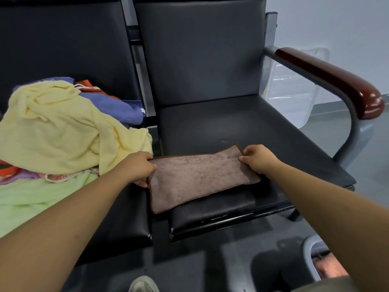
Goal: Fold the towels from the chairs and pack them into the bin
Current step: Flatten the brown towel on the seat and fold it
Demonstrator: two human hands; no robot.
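Head view: a brown rectangular terry towel with a darker hemmed border point(202, 175) lies flat, apparently doubled over, on the front of the dark padded seat of the right-hand chair point(242, 123), its near left corner overhanging the seat edge. The left grip point(139, 167) pinches the left short edge of the brown towel, fingers curled over the hem. The right grip point(257, 158) pinches the far right corner, which is raised slightly off the seat. On the adjoining left-hand chair point(63, 39) sits an unfolded heap: a pale yellow towel point(52, 127) on top, a light green cloth point(31, 197) beneath it and a purple-blue cloth point(111, 106) behind. A grey-rimmed bin point(308, 256) stands on the floor at lower right, partly out of frame; its pinkish-brown contents are too blurred to identify. Judged handling: the brown towel is light, limp and not fragile, its pile offering friction rather than slip; it will sag wherever unsupported, so hold is best taken at the hemmed corners, and the folded bundle carried with one palm beneath to keep the layers from falling open
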